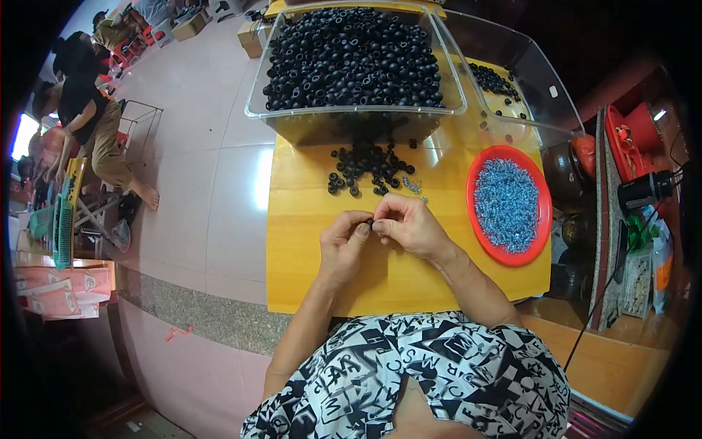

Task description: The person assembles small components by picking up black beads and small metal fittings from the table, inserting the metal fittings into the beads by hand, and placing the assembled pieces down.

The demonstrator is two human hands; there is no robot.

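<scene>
Over the front middle of the yellow table, my left hand is closed in a pinch on a small black ring-shaped piece. My right hand meets it there, thumb and forefinger closed on the same piece from the other side. Fingertips cover most of it. Just beyond my hands lies a loose pile of black ring-shaped pieces, with a few small clear-blue pieces at its right edge. A red plate heaped with small clear-blue pieces stands to the right of my right hand.
A clear plastic bin full of black pieces stands at the table's back. Right of it, a second clear bin sits near scattered black pieces. Jars and a black cylinder are at far right. Another person works at far left.
</scene>
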